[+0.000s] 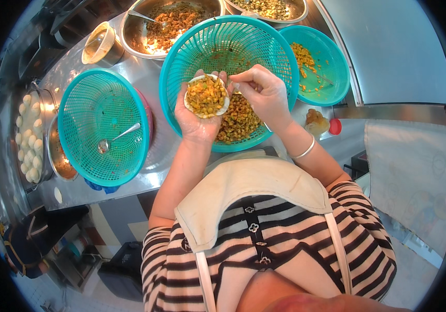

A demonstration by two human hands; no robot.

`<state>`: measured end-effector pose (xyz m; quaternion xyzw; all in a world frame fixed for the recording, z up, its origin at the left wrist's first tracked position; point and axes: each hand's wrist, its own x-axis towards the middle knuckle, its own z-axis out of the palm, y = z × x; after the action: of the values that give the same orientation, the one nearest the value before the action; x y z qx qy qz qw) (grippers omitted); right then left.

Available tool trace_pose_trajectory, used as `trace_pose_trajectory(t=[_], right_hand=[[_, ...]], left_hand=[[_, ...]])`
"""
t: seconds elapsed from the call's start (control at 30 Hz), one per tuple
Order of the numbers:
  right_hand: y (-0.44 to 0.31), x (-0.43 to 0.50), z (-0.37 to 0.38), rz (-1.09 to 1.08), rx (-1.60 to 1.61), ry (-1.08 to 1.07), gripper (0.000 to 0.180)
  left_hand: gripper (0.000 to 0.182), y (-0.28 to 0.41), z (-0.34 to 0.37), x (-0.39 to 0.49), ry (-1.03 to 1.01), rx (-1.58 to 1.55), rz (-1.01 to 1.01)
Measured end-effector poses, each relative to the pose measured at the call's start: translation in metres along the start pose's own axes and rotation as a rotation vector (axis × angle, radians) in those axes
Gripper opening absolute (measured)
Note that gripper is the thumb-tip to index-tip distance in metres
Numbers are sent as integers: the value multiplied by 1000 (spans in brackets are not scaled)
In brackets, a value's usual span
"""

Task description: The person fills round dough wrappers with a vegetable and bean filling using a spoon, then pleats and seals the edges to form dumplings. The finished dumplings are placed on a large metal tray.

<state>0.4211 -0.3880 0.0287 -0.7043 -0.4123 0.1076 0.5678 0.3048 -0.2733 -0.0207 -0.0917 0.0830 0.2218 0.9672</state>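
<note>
My left hand [198,123] is palm up over the large turquoise plastic basket [228,23]. On it lies a round, flat dough wrapper [187,104], heaped with yellow-green chopped filling [206,95]. Just right of the wrapper, my right hand [262,91] has its fingers curled, with thumb and forefinger tips close together near the wrapper's edge. A metal spoon [267,127] appears gripped in it; only small parts show, and the hand hides the rest. Below both hands, more chopped filling [240,121] lies in the basket.
Left stands another turquoise basket [86,105] with a spoon [127,131] inside. Dough balls [32,142] fill a tray at far left. Steel bowls of filling [176,23] stand at the back. A smaller turquoise basket [330,58] and a red lid [335,126] are to the right.
</note>
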Motion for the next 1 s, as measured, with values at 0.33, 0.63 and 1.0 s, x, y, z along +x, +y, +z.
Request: trace_pose_trajectory(t=[0.33, 0.63, 1.0], right_hand=[[0, -6, 5, 187, -6, -134, 14], [-2, -2, 14, 157, -135, -145, 14], [2, 2, 10, 118, -128, -140, 9]], left_hand=[[43, 2, -10, 7, -27, -38, 24], [45, -2, -10, 7, -52, 25, 54], [43, -1, -17, 11, -142, -36, 23]])
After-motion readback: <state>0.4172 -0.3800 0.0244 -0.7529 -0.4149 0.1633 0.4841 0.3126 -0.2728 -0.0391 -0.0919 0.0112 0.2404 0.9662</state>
